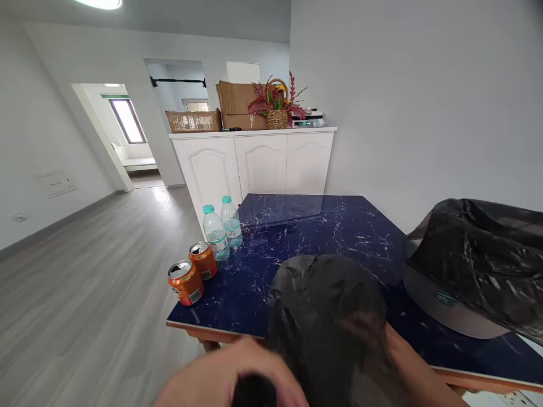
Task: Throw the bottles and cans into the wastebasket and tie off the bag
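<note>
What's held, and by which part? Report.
The left hand curls around something black, part unclear; the right hand is inside or behind the black bag, grip unclear.

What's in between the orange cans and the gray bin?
In the head view, a black bag, with the right arm partly behind it; blue table shows on both sides.

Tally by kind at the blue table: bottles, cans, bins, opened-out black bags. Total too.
Bottles: 2
Orange cans: 2
Grey bin: 1
Black bags, one on the bin, one by the left hand: 2
Total: 7
</note>
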Demonstrator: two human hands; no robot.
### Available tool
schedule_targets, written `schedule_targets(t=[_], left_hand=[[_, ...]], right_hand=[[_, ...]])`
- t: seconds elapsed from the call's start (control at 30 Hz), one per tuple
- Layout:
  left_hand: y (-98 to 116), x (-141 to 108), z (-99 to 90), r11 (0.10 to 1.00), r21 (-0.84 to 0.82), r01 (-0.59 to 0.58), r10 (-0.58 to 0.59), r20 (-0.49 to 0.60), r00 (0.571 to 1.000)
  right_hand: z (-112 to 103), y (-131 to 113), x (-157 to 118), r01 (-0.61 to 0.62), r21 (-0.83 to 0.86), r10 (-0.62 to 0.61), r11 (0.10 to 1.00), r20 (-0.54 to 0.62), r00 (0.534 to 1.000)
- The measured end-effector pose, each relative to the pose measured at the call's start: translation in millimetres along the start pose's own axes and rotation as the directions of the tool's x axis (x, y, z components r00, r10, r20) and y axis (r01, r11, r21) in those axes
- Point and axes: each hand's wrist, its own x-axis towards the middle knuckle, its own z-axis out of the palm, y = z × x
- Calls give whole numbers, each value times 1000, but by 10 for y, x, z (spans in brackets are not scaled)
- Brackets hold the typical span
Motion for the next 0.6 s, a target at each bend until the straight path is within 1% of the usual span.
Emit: schedule_targets(t=[0.03,0.07,0.1,0.13,0.17,0.2,0.23,0.27,0.33,0.4,0.47,0.53,0.6], left_hand=[[-41,61,-82,999,18,36,-32,-170,985],[-134,145,-159,991,79,108,-71,-375,924],[-273,246,-230,964,157,214,-95,-550,830],[-446,358,-291,932,217,292,-88,-645,759],[-635,473,-342,896,258,360,-81,-704,705],[-823,586,-380,853,286,437,-100,-732,674],[-991,694,-403,808,302,505,-129,-746,653],[-1127,793,-414,795,301,526,-152,-741,655],[-1284,962,-406,819,270,506,-189,-706,682],[-1315,1087,-387,868,222,445,-200,-664,720],[-1287,1163,-392,902,169,397,-204,-643,738],[-1247,1186,-429,931,92,353,-213,-649,731],[-1207,1153,-482,952,11,306,-216,-684,697]], right_hand=[[-45,-4,-9,-15,42,15,999,4,1000],[-85,-10,-23,-29,82,29,996,2,1000],[-118,-20,-41,-42,120,43,992,-8,999],[-140,-30,-62,-55,153,60,987,-25,998],[-152,-40,-85,-69,181,79,981,-45,996],[-154,-46,-109,-88,203,103,975,-63,993],[-151,-45,-133,-116,219,133,969,-68,989],[-144,-37,-156,-147,228,165,963,-61,984],[-135,-1,-193,-204,230,219,951,-42,975],[-150,37,-210,-213,215,226,953,-36,973],[-201,53,-206,-151,172,164,973,-66,984],[-291,47,-188,-59,84,67,995,-88,994],[-415,48,-171,-3,-22,1,1000,-90,996]])
